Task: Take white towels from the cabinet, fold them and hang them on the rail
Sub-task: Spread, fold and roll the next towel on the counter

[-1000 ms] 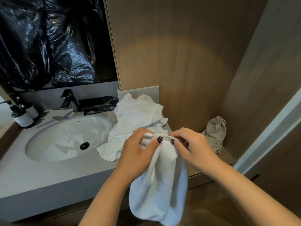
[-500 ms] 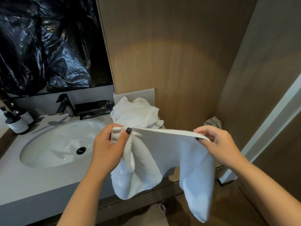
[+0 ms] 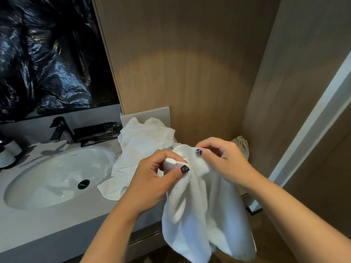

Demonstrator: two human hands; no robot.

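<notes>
A white towel (image 3: 201, 221) hangs in front of the counter, bunched at its top edge. My left hand (image 3: 152, 179) pinches that top edge between thumb and fingers. My right hand (image 3: 220, 158) grips the same edge just to the right, so the two hands almost touch. The cloth drops in loose folds below them. More white towels (image 3: 140, 147) lie crumpled in a heap on the grey counter (image 3: 38, 230), right of the basin. No rail or cabinet shows.
A white oval basin (image 3: 53, 177) with a dark tap (image 3: 60, 130) is sunk in the counter. Black plastic sheeting (image 3: 47, 54) covers the wall above. Wood panels rise behind and to the right. A beige cloth bag (image 3: 242, 146) sits behind my right hand.
Half a second ago my hands held the towel's top edge stretched wide apart. They have come back together, and the towel hangs doubled and bunched again.
</notes>
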